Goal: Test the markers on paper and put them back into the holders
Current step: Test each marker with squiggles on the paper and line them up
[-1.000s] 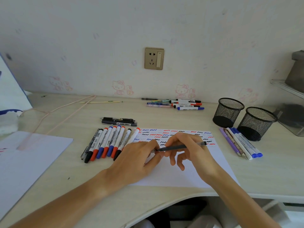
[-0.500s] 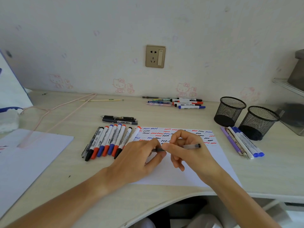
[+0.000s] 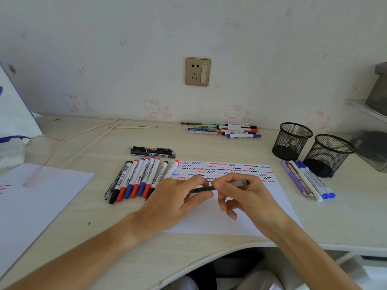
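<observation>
markers (image 3: 138, 181) lie left of the paper (image 3: 230, 218); two holders (image 3: 292, 141) stand right.

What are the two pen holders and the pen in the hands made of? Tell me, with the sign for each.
Pen holders: black wire mesh, most likely painted metal; the desk shows through the fine grid, and each has a solid rim.
Pen: probably plastic, with a frosted, see-through barrel and a dark front part. The left hand and right hand pinch it.
</observation>
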